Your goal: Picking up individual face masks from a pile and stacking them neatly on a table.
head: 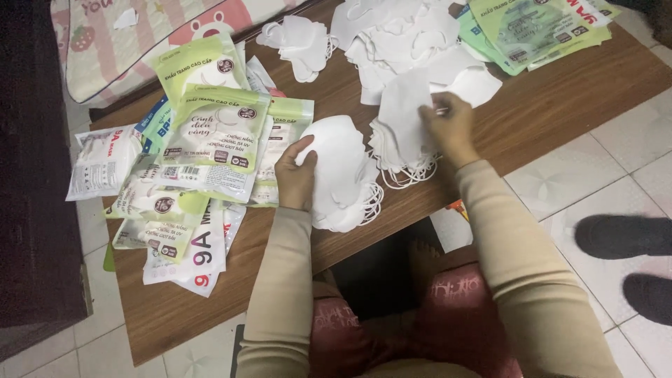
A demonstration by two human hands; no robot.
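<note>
My left hand (297, 176) grips the edge of a stack of white face masks (343, 175) lying on the low wooden table (560, 98). My right hand (449, 126) pinches a single white mask (406, 112) at its right edge, held over a second stack of white masks (402, 154) with dangling ear loops. A loose heap of more white masks (399, 35) spreads across the far side of the table.
Green and white plastic mask packets (210, 133) pile up at the table's left; more green packets (532, 28) lie at the far right. A pink patterned cushion (126, 42) sits beyond. Two dark slippers (630, 259) rest on the white tiled floor at right.
</note>
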